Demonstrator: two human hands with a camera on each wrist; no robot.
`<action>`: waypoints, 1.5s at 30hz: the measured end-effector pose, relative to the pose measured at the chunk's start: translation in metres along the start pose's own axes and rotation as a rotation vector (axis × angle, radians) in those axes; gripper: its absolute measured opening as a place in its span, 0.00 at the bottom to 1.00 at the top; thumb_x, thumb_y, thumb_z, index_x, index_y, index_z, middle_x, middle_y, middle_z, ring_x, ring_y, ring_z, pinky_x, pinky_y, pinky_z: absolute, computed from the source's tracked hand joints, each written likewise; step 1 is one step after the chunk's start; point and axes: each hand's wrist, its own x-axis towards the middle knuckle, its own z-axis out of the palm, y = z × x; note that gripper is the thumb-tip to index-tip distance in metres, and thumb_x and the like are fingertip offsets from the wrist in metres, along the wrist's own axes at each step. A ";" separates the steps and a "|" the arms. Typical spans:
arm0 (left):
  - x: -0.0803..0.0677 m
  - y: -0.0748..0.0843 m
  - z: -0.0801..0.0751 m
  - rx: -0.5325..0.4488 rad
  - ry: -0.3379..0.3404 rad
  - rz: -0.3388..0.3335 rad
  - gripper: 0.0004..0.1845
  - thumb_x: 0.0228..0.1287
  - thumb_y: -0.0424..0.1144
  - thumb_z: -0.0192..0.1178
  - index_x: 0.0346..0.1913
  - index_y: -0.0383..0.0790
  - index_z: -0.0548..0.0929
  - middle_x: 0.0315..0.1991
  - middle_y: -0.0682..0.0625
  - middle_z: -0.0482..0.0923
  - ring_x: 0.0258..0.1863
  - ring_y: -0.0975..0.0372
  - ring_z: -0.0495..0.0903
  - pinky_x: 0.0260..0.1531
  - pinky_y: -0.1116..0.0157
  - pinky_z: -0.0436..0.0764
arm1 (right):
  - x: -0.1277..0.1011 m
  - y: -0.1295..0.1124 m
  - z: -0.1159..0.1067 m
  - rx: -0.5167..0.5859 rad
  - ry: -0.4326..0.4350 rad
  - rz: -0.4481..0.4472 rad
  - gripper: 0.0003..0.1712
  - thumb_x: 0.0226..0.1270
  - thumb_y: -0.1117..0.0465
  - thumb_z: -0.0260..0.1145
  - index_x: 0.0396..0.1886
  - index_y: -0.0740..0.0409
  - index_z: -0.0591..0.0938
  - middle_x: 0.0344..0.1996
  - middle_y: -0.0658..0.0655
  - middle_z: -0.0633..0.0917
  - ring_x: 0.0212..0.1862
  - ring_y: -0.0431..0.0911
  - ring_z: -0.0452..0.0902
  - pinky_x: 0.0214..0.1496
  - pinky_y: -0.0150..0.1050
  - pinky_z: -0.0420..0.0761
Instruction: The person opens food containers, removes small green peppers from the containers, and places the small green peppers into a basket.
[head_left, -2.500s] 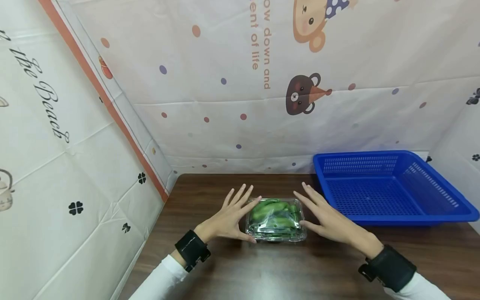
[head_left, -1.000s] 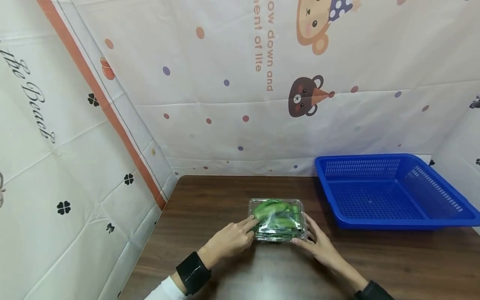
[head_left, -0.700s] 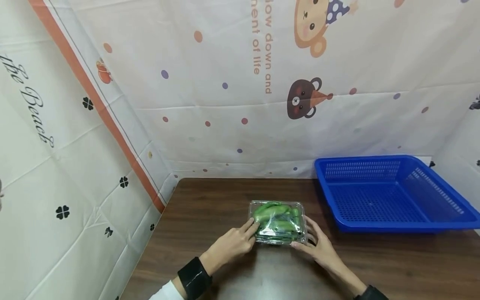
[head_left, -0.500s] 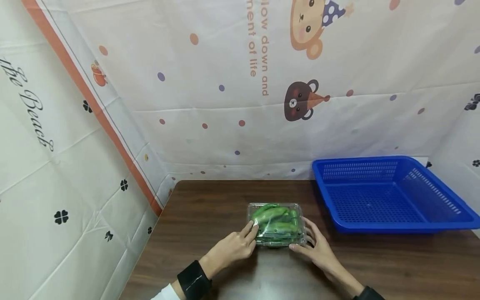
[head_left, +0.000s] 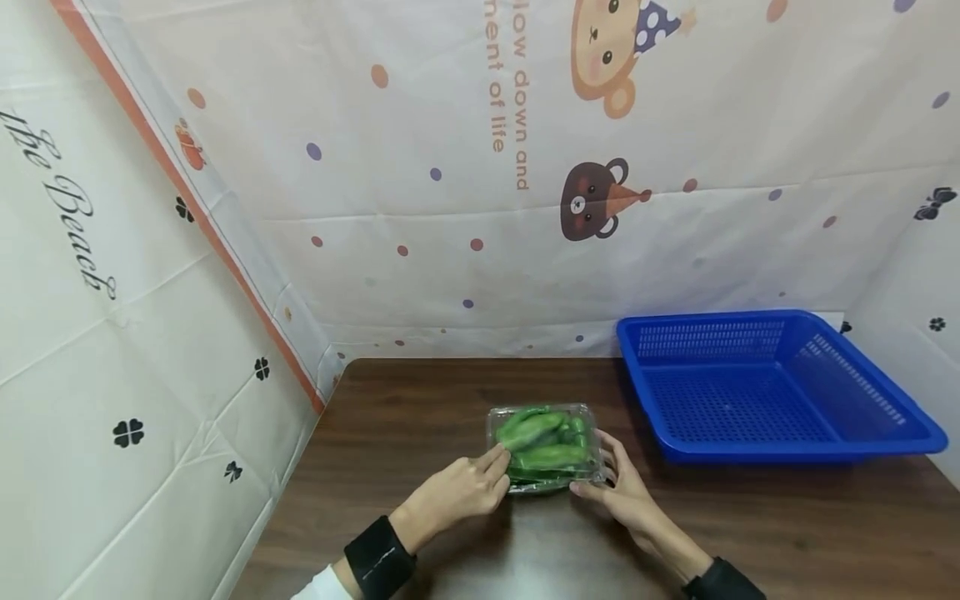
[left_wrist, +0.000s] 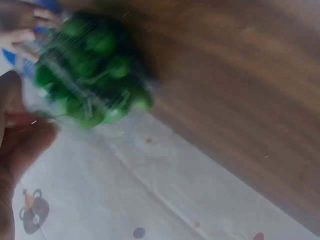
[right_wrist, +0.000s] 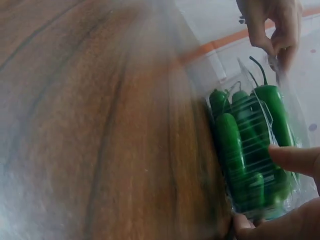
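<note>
At the head view's lower middle, green peppers (head_left: 551, 457) show through a clear container (head_left: 495, 421). The blue basket (head_left: 742, 404) at right has a slotted pattern. The tabletop (head_left: 412, 400) is dark brown, streaked wood grain. The white backdrop (head_left: 375, 275) across the top bears orange, red and purple dots (head_left: 476, 244), a brown bear (head_left: 587, 204) and a tan one (head_left: 596, 67); the white sheet (head_left: 60, 400) at left has black clovers (head_left: 128, 432) and an orange stripe (head_left: 198, 202). Both wristbands (head_left: 380, 558) are black, the sleeve (head_left: 324, 585) white.
</note>
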 end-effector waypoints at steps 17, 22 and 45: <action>-0.016 0.015 0.009 -1.470 -0.402 -1.178 0.49 0.73 0.52 0.61 0.78 0.21 0.49 0.52 0.36 0.78 0.37 0.56 0.84 0.45 0.56 0.84 | -0.006 0.001 0.002 -0.225 0.075 -0.321 0.55 0.55 0.65 0.81 0.76 0.66 0.57 0.67 0.78 0.71 0.66 0.72 0.73 0.65 0.55 0.80; -0.011 0.015 0.013 -1.836 -0.314 -1.272 0.36 0.74 0.39 0.62 0.73 0.21 0.60 0.34 0.44 0.82 0.23 0.65 0.82 0.35 0.63 0.88 | -0.005 0.007 0.003 -0.523 0.324 -0.767 0.30 0.42 0.69 0.85 0.46 0.64 0.79 0.51 0.64 0.82 0.53 0.58 0.82 0.63 0.21 0.75; 0.002 0.027 0.022 -2.165 -0.089 -1.530 0.34 0.67 0.26 0.64 0.70 0.21 0.59 0.19 0.50 0.83 0.18 0.62 0.86 0.25 0.72 0.86 | 0.004 0.001 -0.013 -1.056 0.242 -1.241 0.25 0.87 0.51 0.42 0.34 0.57 0.80 0.38 0.52 0.82 0.30 0.42 0.81 0.28 0.32 0.81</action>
